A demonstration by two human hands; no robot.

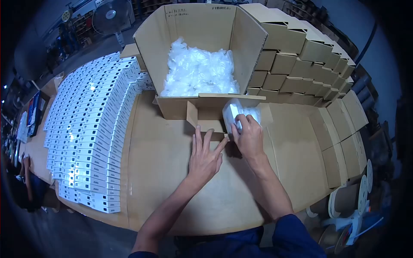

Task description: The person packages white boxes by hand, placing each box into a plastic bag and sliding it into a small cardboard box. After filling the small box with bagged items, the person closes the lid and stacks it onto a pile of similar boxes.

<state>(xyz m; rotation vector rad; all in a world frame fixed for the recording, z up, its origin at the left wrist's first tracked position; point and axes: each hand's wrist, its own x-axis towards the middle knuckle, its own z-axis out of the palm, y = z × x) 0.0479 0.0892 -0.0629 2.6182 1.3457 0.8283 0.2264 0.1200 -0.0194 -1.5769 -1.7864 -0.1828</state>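
A small open cardboard box (205, 124) stands on the table against the large carton's front, one side flap raised. My left hand (204, 161) is open, its fingers spread along the near edge of this box. My right hand (249, 137) is closed around a clear plastic bag (232, 111) with something white inside, at the right part of the small box. The bag's contents are partly hidden by my fingers and the shiny film. Behind both hands, the large open carton (202, 26) holds a heap of clear plastic bags (200, 71).
Long stacks of white boxes with dark square marks (86, 124) line the left side. Brown cardboard boxes (297, 64) are piled at the back right, with several more (344, 137) along the right edge. Spools (350, 200) stand beyond the table (172, 206). A fan (111, 16) stands behind.
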